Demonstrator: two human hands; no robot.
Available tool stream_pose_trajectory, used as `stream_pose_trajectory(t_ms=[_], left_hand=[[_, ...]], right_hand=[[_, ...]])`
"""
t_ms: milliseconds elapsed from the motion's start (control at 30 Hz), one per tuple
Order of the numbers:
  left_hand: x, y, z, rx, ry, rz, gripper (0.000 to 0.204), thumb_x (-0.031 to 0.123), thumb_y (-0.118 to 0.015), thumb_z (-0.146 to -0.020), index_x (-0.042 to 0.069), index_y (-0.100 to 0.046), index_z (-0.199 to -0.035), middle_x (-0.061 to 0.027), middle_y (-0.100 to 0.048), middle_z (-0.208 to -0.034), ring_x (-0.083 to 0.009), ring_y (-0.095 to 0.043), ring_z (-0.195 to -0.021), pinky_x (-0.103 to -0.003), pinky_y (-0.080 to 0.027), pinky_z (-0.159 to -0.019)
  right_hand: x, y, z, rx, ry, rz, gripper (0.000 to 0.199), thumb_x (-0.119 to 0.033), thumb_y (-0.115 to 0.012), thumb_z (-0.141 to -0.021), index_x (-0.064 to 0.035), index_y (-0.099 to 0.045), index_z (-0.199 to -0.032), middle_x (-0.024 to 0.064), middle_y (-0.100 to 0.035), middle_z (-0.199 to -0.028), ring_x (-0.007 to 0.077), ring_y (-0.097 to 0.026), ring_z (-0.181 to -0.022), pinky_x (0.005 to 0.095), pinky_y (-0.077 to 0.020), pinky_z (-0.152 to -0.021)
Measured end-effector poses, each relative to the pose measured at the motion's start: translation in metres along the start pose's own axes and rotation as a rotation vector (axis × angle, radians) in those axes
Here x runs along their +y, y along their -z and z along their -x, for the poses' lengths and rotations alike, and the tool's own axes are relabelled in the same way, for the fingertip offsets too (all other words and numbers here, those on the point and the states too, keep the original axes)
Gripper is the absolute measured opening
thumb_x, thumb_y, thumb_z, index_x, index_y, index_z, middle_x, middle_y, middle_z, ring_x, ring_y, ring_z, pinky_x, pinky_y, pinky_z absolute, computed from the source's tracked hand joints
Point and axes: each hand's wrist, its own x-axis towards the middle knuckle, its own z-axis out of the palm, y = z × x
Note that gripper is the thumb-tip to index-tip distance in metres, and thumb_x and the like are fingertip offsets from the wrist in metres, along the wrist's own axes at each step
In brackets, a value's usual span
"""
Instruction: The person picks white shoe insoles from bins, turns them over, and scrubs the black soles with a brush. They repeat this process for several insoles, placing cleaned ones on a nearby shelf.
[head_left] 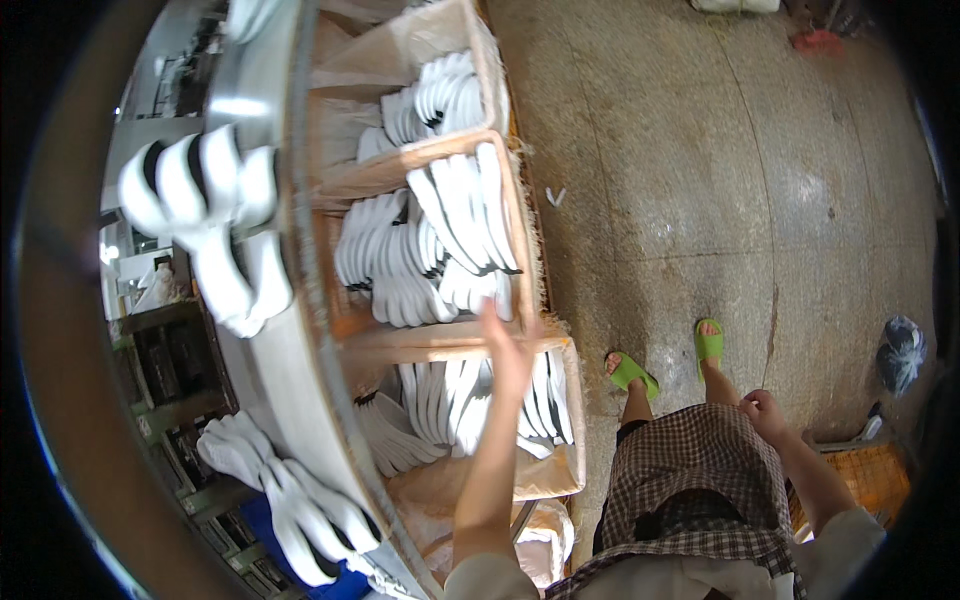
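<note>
Left hand (508, 350) flat, fingers spread, empty, over near box (565, 470) of white socks (455, 400). Right hand (762, 408) loosely curled, empty, far from box. Risk: sleeve snags stack, socks spill onto floor (700, 150).

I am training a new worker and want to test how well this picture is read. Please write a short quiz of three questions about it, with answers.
1. True or false: the left hand reaches over a box of white socks.
2. What colour are the sandals on the person's feet?
A. green
B. black
C. white
3. Fill in: the right hand rests against the checked ______.

Key: 1 true; 2 A; 3 skirt.
</note>
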Motion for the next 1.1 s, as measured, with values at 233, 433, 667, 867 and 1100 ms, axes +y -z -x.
stream_pose_trajectory(t_ms=[233, 433, 667, 867, 1100], left_hand=[[0.165, 0.187, 0.211, -0.524, -0.469, 0.058, 0.042, 0.016, -0.073, -0.076, 0.006, -0.060, -0.114, -0.0096, -0.061, -0.118, -0.0263, -0.060, -0.100, -0.035, -0.049, -0.085], [0.129, 0.350, 0.275, 0.963, -0.190, 0.305, 0.027, 0.023, -0.058, -0.089, 0.000, -0.059, -0.076, -0.0102, -0.058, -0.079, -0.0164, -0.054, -0.064, -0.026, -0.047, -0.060], [-0.075, 0.488, 0.243, 1.172, 0.355, 0.721, 0.052, 0.024, -0.061, -0.086, 0.007, -0.039, -0.129, -0.0115, -0.042, -0.130, -0.0303, -0.045, -0.116, -0.045, -0.040, -0.092], [-0.178, 0.522, 0.191, 0.887, 0.654, 1.242, 0.075, 0.054, -0.059, -0.077, 0.009, -0.041, -0.134, -0.0121, -0.039, -0.136, -0.0335, -0.038, -0.124, -0.051, -0.033, -0.102], [-0.188, 0.524, 0.187, 0.644, 0.492, 1.029, 0.073, 0.054, -0.057, -0.083, 0.011, -0.036, -0.138, -0.0115, -0.038, -0.139, -0.0324, -0.039, -0.124, -0.048, -0.034, -0.103]], right_hand=[[-0.019, 0.028, -0.036, 0.038, 0.198, 0.250, 0.032, -0.027, -0.061, -0.082, 0.0038, -0.061, -0.091, 0.0212, -0.065, -0.085, 0.0320, -0.063, -0.083, 0.0394, -0.0490, -0.074], [-0.036, 0.034, -0.055, 0.082, 0.181, 0.641, 0.033, -0.025, -0.063, -0.076, 0.0021, -0.061, -0.094, 0.0221, -0.065, -0.093, 0.0375, -0.061, -0.092, 0.0429, -0.0482, -0.080], [-0.115, -0.029, -0.021, 0.082, 0.289, 0.607, 0.030, -0.020, -0.062, -0.079, 0.0037, -0.060, -0.097, 0.0223, -0.064, -0.093, 0.0357, -0.061, -0.089, 0.0419, -0.0478, -0.080], [-0.228, -0.151, -0.022, 0.066, 0.746, 0.518, 0.030, -0.020, -0.060, -0.076, -0.0068, -0.064, -0.102, 0.0172, -0.061, -0.096, 0.0354, -0.058, -0.092, 0.0447, -0.0473, -0.078], [-0.398, -0.263, -0.091, 0.017, 0.766, 0.509, 0.060, -0.013, -0.055, -0.079, -0.0148, -0.039, -0.137, 0.0169, -0.055, -0.111, 0.0330, -0.054, -0.105, 0.0397, -0.0454, -0.087]])
